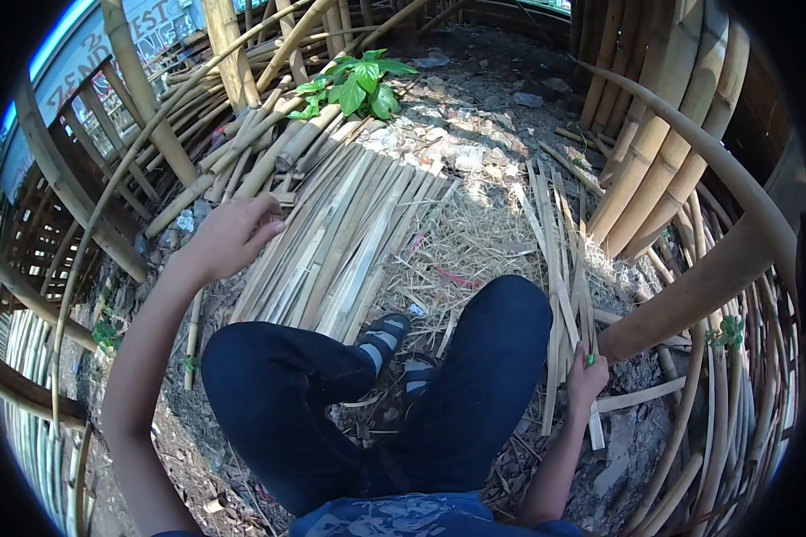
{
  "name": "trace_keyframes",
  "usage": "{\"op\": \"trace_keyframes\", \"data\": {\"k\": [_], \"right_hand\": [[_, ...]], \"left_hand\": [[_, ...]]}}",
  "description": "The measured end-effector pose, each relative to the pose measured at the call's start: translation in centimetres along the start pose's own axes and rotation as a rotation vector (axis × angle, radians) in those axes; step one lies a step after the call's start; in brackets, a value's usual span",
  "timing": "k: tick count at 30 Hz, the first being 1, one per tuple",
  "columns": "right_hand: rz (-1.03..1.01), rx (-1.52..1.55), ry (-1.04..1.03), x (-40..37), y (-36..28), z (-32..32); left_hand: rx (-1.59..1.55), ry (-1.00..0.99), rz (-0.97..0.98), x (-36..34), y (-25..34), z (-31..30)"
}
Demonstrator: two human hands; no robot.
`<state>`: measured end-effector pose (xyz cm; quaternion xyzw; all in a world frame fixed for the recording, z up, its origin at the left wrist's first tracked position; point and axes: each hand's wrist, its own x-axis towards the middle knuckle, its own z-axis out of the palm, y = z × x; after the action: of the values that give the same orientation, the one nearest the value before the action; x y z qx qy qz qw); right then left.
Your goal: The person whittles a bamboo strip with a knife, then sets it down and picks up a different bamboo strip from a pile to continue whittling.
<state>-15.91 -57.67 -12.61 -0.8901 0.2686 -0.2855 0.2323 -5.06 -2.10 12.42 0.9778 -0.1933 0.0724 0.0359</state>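
My left hand point(235, 234) is raised over the left edge of a row of split bamboo strips point(336, 237), thumb apart from the bent fingers, nothing held. Down by my right knee, my right hand point(587, 378) is closed beside a second, narrower bundle of bamboo strips point(553, 268). A small bright green piece point(590, 360) shows at its fingers; I cannot tell what the hand grips. One strip point(595, 431) sticks out below that hand. Thin shavings point(461, 246) cover the ground between the two groups of strips.
Thick bamboo poles point(663, 152) stand upright at the right, and a slanting pole point(690, 286) reaches close to my right hand. Cut bamboo lengths point(282, 148) lie piled behind the strips, near a leafy green plant point(360, 85). My bent knees point(501, 331) are between my hands.
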Motion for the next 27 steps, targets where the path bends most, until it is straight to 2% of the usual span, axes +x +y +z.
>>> {"op": "trace_keyframes", "data": {"k": [2,3,5,6,8,11,17,23,27], "right_hand": [[-0.006,0.035,0.012,0.1,0.7,0.6],[-0.016,0.039,-0.009,0.2,0.9,0.9],[-0.036,0.022,0.019,0.2,0.9,1.3],[-0.040,0.030,0.021,0.1,0.4,1.3],[-0.085,0.056,0.009,-0.2,-0.8,1.1],[-0.128,0.062,-0.012,-0.4,-1.7,1.1],[-0.180,0.057,-0.065,-0.2,-3.5,0.3],[-0.215,0.096,-0.018,-0.1,-4.1,0.1],[-0.219,0.062,-0.031,-0.7,-4.7,0.7]], "left_hand": [[-0.215,0.010,-0.148,-2.4,-1.8,3.2],[-0.212,0.003,-0.170,-3.7,-2.7,5.0],[-0.419,0.014,-0.229,-6.0,-4.8,9.0],[-0.417,0.009,-0.250,-7.2,-5.7,11.3],[-0.541,-0.068,-0.464,-9.4,-7.2,15.7],[-0.555,-0.094,-0.581,-11.8,-6.8,20.6],[-0.454,-0.152,-0.595,-11.6,-7.4,27.0],[-0.329,-0.256,-0.563,-10.0,-9.8,33.8],[-0.233,-0.153,-0.638,-8.1,-8.0,33.2]]}}
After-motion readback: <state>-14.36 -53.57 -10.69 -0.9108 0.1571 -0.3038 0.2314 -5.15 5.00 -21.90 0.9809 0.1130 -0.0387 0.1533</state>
